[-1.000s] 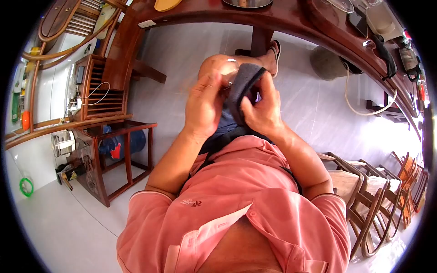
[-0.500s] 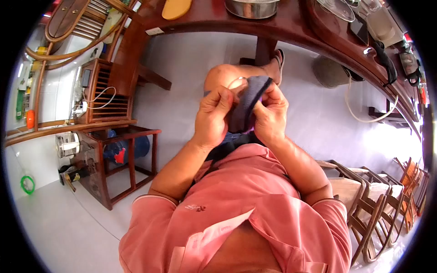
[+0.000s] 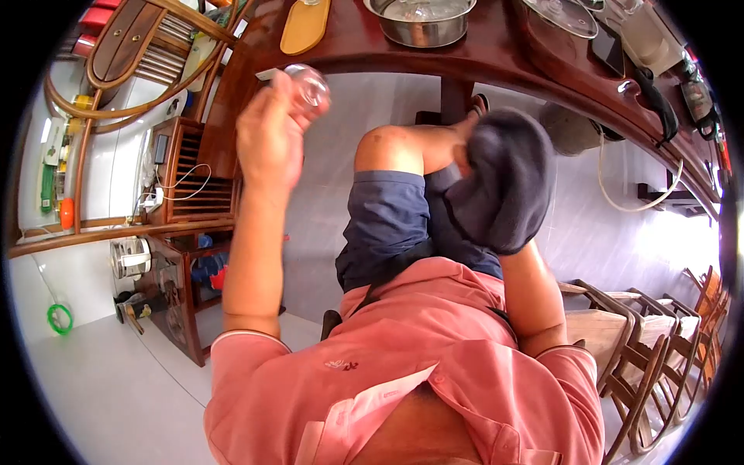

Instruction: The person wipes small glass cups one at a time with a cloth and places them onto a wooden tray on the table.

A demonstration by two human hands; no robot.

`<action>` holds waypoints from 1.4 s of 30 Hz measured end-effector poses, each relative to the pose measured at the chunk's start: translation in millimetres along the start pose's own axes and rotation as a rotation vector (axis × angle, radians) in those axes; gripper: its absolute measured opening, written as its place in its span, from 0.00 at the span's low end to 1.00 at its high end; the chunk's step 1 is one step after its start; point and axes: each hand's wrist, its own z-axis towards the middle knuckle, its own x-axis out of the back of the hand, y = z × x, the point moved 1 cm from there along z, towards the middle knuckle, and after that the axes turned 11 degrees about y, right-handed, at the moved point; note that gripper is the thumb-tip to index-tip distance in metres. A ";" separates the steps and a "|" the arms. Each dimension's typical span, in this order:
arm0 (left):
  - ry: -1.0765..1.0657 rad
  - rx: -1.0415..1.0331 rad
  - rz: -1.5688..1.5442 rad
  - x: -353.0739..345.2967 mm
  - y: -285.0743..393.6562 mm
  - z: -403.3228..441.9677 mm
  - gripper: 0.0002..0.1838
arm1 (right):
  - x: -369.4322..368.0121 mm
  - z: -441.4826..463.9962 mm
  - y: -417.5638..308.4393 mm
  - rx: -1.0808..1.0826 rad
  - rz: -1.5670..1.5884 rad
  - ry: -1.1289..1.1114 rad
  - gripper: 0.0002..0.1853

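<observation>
A small clear glass object [image 3: 311, 91], round like a cup, is held in my left hand [image 3: 270, 139], raised at the left near the table's edge. A dark grey cloth [image 3: 508, 182] hangs over most of my right hand [image 3: 463, 159], to the right of my knees. Only a blurred bit of that hand's fingers shows at the cloth's left side, closed on the fabric. The two hands are far apart.
On the dark red wooden table [image 3: 356, 46] ahead are a steel basin [image 3: 422, 31], a yellow-brown board [image 3: 304, 27], a glass lid [image 3: 564, 15] and a phone [image 3: 609, 48]. A bucket [image 3: 570, 128] stands beneath. Folding chairs [image 3: 597, 333] are at the right, a wooden rack [image 3: 186, 178] at the left.
My hands, earlier together at the cloth, have separated. The left has moved left and forward with the glass object; the right has moved right with the cloth, which now covers most of it.
</observation>
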 end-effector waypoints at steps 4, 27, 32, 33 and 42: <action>0.215 -0.337 0.342 15.9 -2.8 96.7 0.19 | -36.9 -16.8 -28.8 -0.151 0.154 -0.279 0.06; 0.335 -0.526 1.188 12.6 -79.3 308.2 0.39 | -53.9 -73.9 -37.1 -1.146 1.265 -0.679 0.09; 0.382 -0.543 1.208 7.5 -80.6 300.4 0.42 | -61.7 -96.3 -28.4 -1.013 1.285 -0.667 0.12; 0.379 -0.545 1.212 7.0 -79.0 298.0 0.43 | -59.3 -96.4 -30.3 -0.982 1.129 -0.673 0.17; 0.151 -1.044 1.010 -55.8 -28.0 248.6 0.33 | -50.5 -72.2 -33.1 -0.744 0.809 -0.736 0.26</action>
